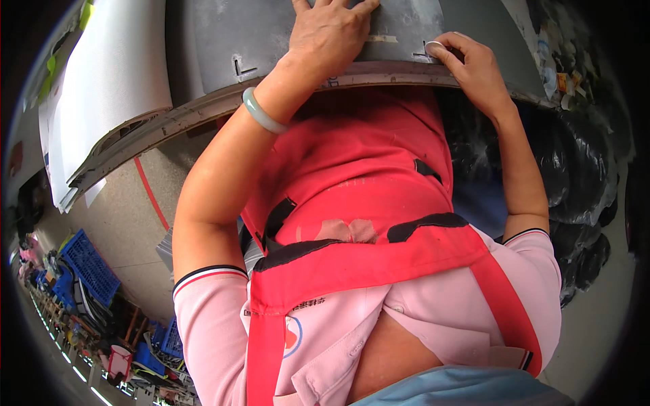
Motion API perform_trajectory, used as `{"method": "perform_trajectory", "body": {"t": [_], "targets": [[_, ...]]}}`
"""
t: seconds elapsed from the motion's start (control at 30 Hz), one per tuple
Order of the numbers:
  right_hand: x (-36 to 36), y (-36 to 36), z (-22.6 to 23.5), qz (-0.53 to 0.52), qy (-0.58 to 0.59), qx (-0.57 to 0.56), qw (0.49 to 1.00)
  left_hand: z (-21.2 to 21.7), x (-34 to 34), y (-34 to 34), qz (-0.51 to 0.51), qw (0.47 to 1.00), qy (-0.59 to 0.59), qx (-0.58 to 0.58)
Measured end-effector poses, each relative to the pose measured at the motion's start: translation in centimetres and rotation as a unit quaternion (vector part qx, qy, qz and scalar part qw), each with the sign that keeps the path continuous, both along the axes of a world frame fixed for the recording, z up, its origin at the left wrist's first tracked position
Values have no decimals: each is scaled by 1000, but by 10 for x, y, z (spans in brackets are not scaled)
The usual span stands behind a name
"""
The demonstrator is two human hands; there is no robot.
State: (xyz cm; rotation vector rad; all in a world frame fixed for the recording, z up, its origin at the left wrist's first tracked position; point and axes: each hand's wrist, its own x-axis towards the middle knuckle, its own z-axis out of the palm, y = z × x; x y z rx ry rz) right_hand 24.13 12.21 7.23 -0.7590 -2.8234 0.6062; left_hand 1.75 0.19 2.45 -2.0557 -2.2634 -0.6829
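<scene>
Pinching: right hand (474,71), thumb and bent forefinger pressed around a white disc (433,48).
Disc: at the thumb's tip, on the left side of that grip, just beside the right L mark (423,57); whether it touches the sheet (254,30), I cannot tell.
Sheet: dark grey, lying on the counter (399,73) near its front edge, beneath both hands.
Left hand (330,34): palm down on the sheet between the right L mark and the left L mark (242,69), fingers spread, their tips partly beyond the view.
Tape (382,39): pale strip on the sheet, between the hands.
</scene>
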Motion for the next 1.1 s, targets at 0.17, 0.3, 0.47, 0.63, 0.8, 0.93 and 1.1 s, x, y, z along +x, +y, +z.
{"method": "perform_trajectory", "body": {"t": [0.17, 0.3, 0.47, 0.63, 0.8, 0.93, 1.1], "targets": [[-4, -8, -10, -195, 64, -205, 957, -3, 1, 2, -1, 1000, -3, 0], [-4, 3, -8, -114, 47, -136, 983, -2, -1, 3, -4, 1000, 0, 14], [-17, 38, 8, -118, -8, -248, 961, -15, -4, 3, -15, 986, 13, 166], [-75, 72, 8, -185, 71, -141, 970, -25, -4, 2, 12, 998, 34, 52], [-98, 137, -29, -35, 112, 60, 991, -20, 2, 4, 7, 999, 22, 49], [-123, 147, -32, -22, 99, 43, 994, -19, 0, 2, 10, 999, 13, 49], [-138, 149, -33, 61, 79, 139, 985, -20, -4, 1, 14, 998, 4, 53]]}}
